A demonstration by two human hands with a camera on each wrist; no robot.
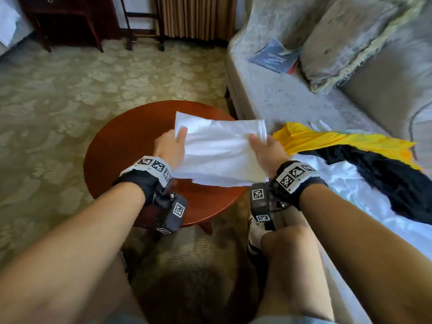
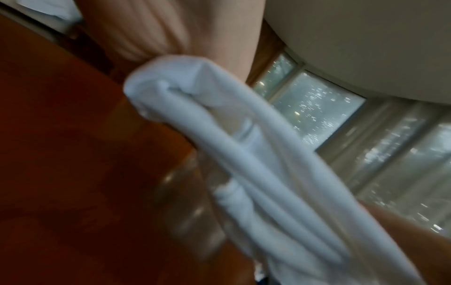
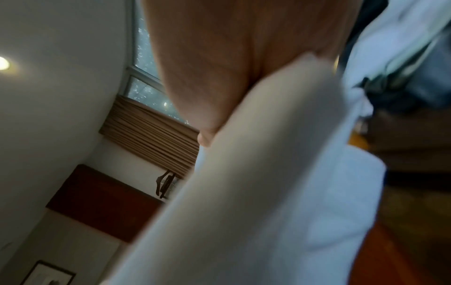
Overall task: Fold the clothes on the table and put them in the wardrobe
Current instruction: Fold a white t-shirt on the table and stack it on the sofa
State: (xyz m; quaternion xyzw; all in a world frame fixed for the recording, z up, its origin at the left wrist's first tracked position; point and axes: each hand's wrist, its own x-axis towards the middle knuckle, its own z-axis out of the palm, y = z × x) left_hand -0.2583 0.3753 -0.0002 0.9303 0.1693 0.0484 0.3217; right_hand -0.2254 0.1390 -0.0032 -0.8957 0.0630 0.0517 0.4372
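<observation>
A folded white garment (image 1: 219, 152) is held above the round red-brown table (image 1: 131, 141) in the head view. My left hand (image 1: 171, 146) grips its left edge, thumb on top and fingers hidden beneath. My right hand (image 1: 266, 148) grips its right edge the same way. The left wrist view shows the garment's stacked white folds (image 2: 244, 158) over the table top (image 2: 73, 154). In the right wrist view the white cloth (image 3: 268, 192) fills the middle, with my thumb (image 3: 231, 67) lying on it.
A yellow garment (image 1: 332, 139), a black one (image 1: 385, 181) and white cloth (image 1: 350, 190) lie on the grey sofa (image 1: 292, 94) at the right. A blue booklet (image 1: 272, 56) and a cushion (image 1: 355, 40) sit further back. Patterned carpet (image 1: 70, 90) spreads left; dark wooden furniture (image 1: 65, 19) stands far left.
</observation>
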